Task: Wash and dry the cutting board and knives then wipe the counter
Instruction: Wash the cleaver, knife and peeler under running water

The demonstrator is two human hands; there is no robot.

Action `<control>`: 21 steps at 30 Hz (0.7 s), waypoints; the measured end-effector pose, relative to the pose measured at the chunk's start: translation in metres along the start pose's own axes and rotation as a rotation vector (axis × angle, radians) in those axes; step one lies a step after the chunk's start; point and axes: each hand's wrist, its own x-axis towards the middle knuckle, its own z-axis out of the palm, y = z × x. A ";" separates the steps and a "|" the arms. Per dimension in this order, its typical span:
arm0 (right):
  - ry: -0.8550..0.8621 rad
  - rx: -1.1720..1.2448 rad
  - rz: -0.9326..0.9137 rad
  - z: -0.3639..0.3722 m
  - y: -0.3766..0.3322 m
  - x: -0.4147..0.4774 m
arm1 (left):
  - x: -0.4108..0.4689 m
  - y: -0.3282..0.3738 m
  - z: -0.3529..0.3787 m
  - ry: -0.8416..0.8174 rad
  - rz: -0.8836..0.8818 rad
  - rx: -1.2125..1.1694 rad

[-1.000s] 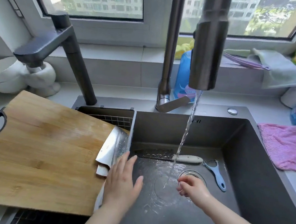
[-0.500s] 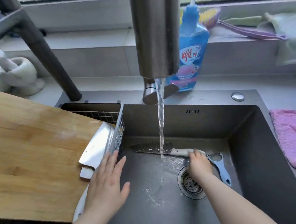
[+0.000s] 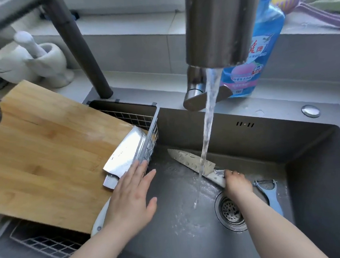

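Note:
A bamboo cutting board (image 3: 46,149) lies across the wire drain basket (image 3: 149,136) at the left of the sink. A steel cleaver (image 3: 124,154) with a white handle rests on its right edge. My left hand (image 3: 130,200) lies flat and open over the cleaver's handle. In the grey sink (image 3: 309,175) a wet chef's knife (image 3: 193,163) with a pale handle points up-left, under the running water (image 3: 207,130). My right hand (image 3: 236,183) grips that knife's handle. A blue peeler (image 3: 270,194) lies right of the drain (image 3: 231,211).
The steel faucet head (image 3: 218,24) hangs close overhead. A blue dish soap bottle (image 3: 260,48) stands behind the sink. A white mortar and pestle (image 3: 37,59) sits at the back left. A dark second tap column (image 3: 79,50) rises behind the basket.
My right hand closed on the chef's knife handle and swung the knife so the blade angles up-left under the stream. The view moved closer. My left hand stayed on the cleaver.

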 end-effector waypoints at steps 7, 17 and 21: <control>-0.171 0.213 -0.054 -0.016 0.001 -0.044 | 0.002 0.001 -0.001 -0.088 0.015 0.003; -0.066 0.380 -0.057 -0.051 -0.005 -0.141 | -0.002 0.004 -0.012 -0.005 -0.007 -0.119; 0.021 0.288 -0.057 -0.064 -0.006 -0.175 | -0.010 0.018 -0.018 0.003 0.114 -0.088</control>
